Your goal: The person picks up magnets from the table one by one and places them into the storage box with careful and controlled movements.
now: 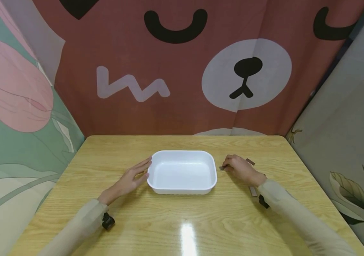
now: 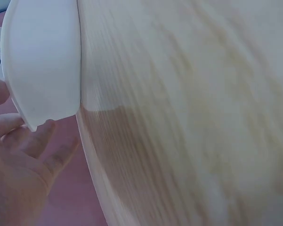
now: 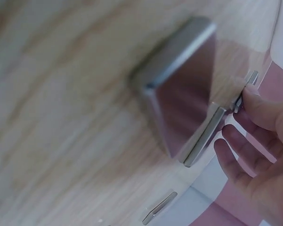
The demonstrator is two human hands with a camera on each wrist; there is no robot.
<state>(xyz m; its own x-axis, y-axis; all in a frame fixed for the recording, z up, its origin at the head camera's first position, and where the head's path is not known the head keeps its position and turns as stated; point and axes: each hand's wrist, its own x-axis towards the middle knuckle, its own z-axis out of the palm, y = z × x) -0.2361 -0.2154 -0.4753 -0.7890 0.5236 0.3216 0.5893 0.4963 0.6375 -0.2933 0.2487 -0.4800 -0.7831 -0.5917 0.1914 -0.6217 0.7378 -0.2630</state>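
Note:
A white rectangular plastic tub (image 1: 182, 189) stands on the table, and no contents show inside it. My left hand (image 1: 133, 177) touches the tub's left end with fairly straight fingers; in the left wrist view they lie along its rim and wall. Right of the tub, my right hand (image 1: 240, 168) pinches a small flat shiny plate (image 3: 247, 89) between thumb and fingertips, low over the tabletop. Similar mirror-like plates lie around that hand: one beyond it (image 1: 250, 162), one under the wrist (image 1: 253, 191), the latter partly hidden by the forearm.
The wood-grain table (image 1: 150, 224) carries a bright light reflection near its front. A curtain with a bear face (image 1: 182, 117) hangs behind the far edge, and patterned cloths hang on both sides. A black wrist device (image 1: 108, 221) sits under the left sleeve.

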